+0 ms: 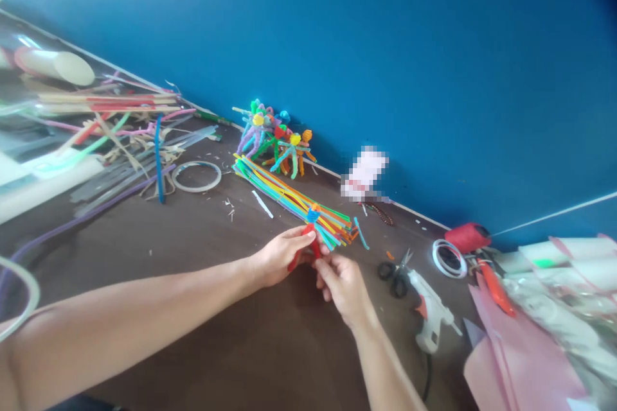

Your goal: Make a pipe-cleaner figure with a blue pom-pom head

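Observation:
Between both hands is a small pipe cleaner figure (314,213), with an orange top, a blue middle and red legs. My left hand (284,252) pinches it at the red part just under the blue. Lower down, the fingers of my right hand (340,279) are closed on one red leg. Behind the figure lies a bundle of loose pipe cleaners (279,189) in yellow, green, blue and orange. Several finished-looking pipe cleaner figures (277,138) stand grouped against the wall.
Right of my hands lie black-handled scissors (399,276) and a white glue gun (432,311) with its cord. Rolls of tape (449,259), a red roll (466,237) and pink sheets (525,353) are farther right. Mixed sticks and strips (130,106) crowd the left. A blue wall (337,45) bounds the table.

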### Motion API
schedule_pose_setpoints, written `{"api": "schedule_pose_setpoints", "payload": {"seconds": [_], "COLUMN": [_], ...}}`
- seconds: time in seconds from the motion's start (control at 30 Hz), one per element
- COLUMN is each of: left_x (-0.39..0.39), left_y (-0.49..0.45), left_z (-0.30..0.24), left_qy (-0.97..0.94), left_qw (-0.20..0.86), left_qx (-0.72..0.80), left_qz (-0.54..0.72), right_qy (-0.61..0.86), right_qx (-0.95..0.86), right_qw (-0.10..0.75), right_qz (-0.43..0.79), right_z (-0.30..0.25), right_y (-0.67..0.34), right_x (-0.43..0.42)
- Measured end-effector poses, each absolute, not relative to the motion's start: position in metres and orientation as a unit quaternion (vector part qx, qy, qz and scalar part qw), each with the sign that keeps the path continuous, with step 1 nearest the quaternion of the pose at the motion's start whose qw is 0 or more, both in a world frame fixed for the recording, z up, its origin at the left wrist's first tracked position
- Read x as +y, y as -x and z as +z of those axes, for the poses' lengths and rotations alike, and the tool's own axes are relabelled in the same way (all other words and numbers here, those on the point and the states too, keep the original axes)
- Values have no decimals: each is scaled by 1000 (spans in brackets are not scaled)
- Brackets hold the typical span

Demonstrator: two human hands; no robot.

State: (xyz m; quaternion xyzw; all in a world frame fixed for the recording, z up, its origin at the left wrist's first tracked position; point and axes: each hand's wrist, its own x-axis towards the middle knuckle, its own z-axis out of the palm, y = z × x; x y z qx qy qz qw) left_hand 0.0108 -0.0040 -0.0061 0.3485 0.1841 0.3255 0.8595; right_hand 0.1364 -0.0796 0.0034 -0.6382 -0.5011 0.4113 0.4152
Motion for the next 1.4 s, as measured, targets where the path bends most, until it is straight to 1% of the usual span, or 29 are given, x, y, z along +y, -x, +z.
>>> {"api": "schedule_pose_setpoints", "payload": {"seconds": [0.1,0.17,0.27,0.43,0.53,0.63,0.7,0.97,1.03,1.23,1.4], "left_x": [-1,2,5,6,6,7,7,10,10,10,9], "left_y": [-11,-10,-9,-10,-11,-11,-11,-12,-13,-13,-15], "left_z": [-5,-4,-4,-6,-7,-7,-6,-8,-8,-6,-6], "left_qy": [-333,-326,-318,-312,-311,-305,-303,-290,-294,-302,-330], "left_qw": [841,843,859,870,874,878,880,876,874,870,864], "left_qx": [211,217,207,192,189,192,190,226,229,226,219], "left_qz": [370,370,343,329,321,313,314,314,311,318,312], "right_qy": [673,691,695,719,743,753,757,753,755,780,770], "right_qx": [-511,-497,-507,-539,-543,-546,-541,-502,-503,-516,-529], "right_qw": [458,493,497,428,382,357,356,411,404,343,347], "right_qz": [277,178,115,97,87,85,89,110,113,93,83], "right_z": [7,5,-6,-19,-18,-16,-14,-10,-10,-11,-9], "right_y": [-150,-162,-174,-177,-175,-174,-174,-175,-174,-171,-168], "right_x": [-79,-75,-67,-58,-58,-58,-57,-59,-59,-58,-60]}}
